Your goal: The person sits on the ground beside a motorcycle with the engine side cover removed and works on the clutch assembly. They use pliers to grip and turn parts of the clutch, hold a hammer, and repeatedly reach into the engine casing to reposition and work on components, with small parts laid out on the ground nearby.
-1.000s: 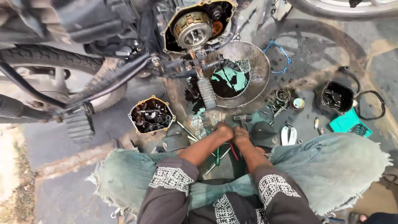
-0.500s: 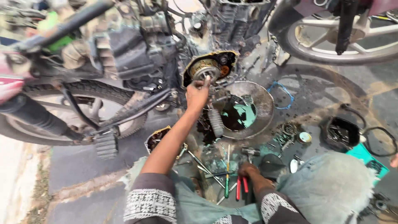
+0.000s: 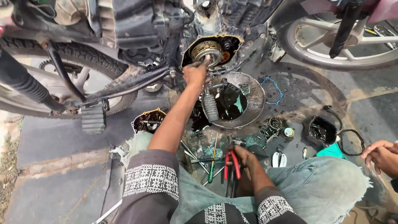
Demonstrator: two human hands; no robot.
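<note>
My left hand [image 3: 196, 71] reaches up at frame centre, arm extended, fingertips pressed on the round rotor [image 3: 206, 50]. My right hand [image 3: 243, 157] is clamped on red-handled pliers [image 3: 232, 164] at lower centre.

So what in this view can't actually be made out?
- Left hand: its fingertips rest on the round engine part, and the hand covers that part's lower edge.
- Right hand: it lies by the red-handled pliers, and whether it grips them cannot be told.
- Small parts on the ground: too small to identify.
- Another person's hand: cut off by the right edge.
- Wheel: cut off by the top edge.
</note>
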